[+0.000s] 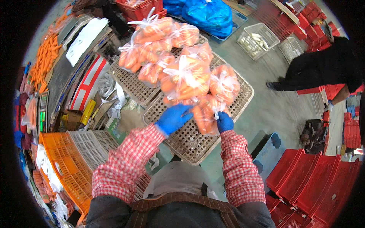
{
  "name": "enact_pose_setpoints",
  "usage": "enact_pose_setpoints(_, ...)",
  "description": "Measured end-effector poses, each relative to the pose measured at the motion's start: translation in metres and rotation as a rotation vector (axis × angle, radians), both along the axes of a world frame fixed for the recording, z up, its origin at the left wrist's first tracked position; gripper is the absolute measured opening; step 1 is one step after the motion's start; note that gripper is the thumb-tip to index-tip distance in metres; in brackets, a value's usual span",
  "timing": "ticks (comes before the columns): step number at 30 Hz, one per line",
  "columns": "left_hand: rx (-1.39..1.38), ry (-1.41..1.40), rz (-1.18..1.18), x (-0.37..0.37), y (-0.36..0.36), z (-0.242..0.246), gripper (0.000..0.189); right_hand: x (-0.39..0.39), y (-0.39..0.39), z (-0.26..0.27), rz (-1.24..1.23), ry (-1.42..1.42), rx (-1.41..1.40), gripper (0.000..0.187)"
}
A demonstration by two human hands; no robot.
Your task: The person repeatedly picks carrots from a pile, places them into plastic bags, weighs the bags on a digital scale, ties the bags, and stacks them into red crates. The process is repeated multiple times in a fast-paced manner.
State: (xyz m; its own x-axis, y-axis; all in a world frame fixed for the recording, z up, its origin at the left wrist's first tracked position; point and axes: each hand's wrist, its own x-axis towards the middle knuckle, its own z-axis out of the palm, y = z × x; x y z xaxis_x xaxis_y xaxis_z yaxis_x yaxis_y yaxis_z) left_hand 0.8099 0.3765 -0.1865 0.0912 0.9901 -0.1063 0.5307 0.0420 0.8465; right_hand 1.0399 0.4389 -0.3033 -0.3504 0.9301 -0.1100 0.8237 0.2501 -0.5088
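Observation:
My right hand [224, 122], in a blue glove, grips the white tied top of a clear plastic bag of carrots [204, 119]. This bag lies at the near end of the pile, on an upturned beige plastic crate [188, 145]. Left of it, my left hand [174, 119], also gloved in blue, has its thumb apart from its fingers. Its fingertips are beside or against the neighbouring bags; actual contact is unclear. Behind both hands, several knotted carrot bags [185, 77] are heaped over the beige crates, the largest partly covering those below.
Loose carrots [45, 61] cover a table at far left. An orange crate [67, 171] stands near my left arm, stacked red crates [310, 182] at right. Blue plastic bags [209, 17] lie beyond the pile. A person in black [322, 67] is on the right, near a crate of white radishes [258, 41].

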Motion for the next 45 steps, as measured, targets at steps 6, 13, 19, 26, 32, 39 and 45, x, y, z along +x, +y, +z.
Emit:
enact_pose_setpoints(6, 0.164, 0.269, 0.040, 0.066, 0.129, -0.049, 0.047, -0.008, -0.012, -0.006, -0.505, 1.168, -0.287, 0.020)
enact_pose_setpoints(13, -0.225, -0.019, 0.163, 0.106, 0.195, -0.081, 0.030, 0.009, -0.010, 0.022, -0.696, 1.343, -0.572, 0.019)
enact_pose_setpoints(19, -0.183, -0.128, -0.244, 0.129, 0.124, -0.018, 0.023, 0.003, 0.009, 0.000, -0.617, 1.341, -0.292, 0.034)
enact_pose_setpoints(26, 0.039, -0.027, -0.206, 0.158, 0.085, 0.019, 0.033, -0.016, 0.057, -0.016, -0.421, 1.259, -0.317, 0.060)
enact_pose_setpoints(32, 0.040, 0.277, -0.153, 0.092, 0.052, -0.009, 0.027, -0.040, 0.102, -0.004, -0.462, 0.970, -0.265, 0.062)
enact_pose_setpoints(39, 0.134, 0.304, 0.276, 0.009, 0.041, -0.015, 0.030, -0.042, 0.140, -0.034, -0.376, 0.397, -0.112, 0.048)
enact_pose_setpoints(45, 0.069, 0.548, 0.179, -0.046, 0.119, -0.043, 0.046, -0.003, 0.072, 0.013, -0.815, 1.117, -0.314, 0.031)
